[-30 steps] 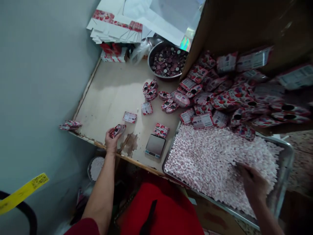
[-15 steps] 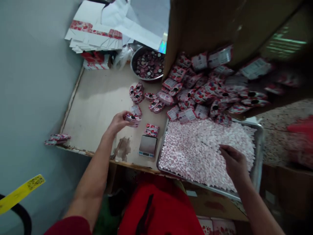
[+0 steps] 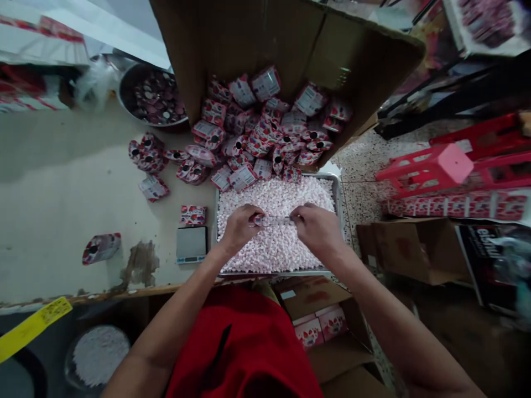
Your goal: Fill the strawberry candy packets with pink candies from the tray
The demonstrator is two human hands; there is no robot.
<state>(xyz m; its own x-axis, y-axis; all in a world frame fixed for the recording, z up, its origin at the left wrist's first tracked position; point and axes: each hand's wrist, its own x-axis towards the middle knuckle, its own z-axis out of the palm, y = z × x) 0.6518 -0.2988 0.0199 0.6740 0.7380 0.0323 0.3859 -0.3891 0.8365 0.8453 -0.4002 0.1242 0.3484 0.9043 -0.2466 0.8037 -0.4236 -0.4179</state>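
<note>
My left hand (image 3: 238,228) and my right hand (image 3: 317,229) meet over a metal tray (image 3: 339,190) full of small pink and white candies. Both are closed on the ends of one small red-patterned packet (image 3: 274,220) held flat between them, just above the candies. A pile of the same red strawberry-print packets (image 3: 265,130) spills from an open cardboard box (image 3: 269,38) behind the tray. One loose packet (image 3: 100,247) lies on the table to the left.
A small digital scale (image 3: 191,244) sits left of the tray with a packet (image 3: 193,214) behind it. A metal bowl (image 3: 151,99) of round caps stands at the back. Red plastic stools (image 3: 448,166) and cardboard boxes (image 3: 409,251) are on the floor at right.
My view swung right. My left hand came from the table's left side over to the tray, and both hands now grip one packet together; a packet now lies where the left hand was.
</note>
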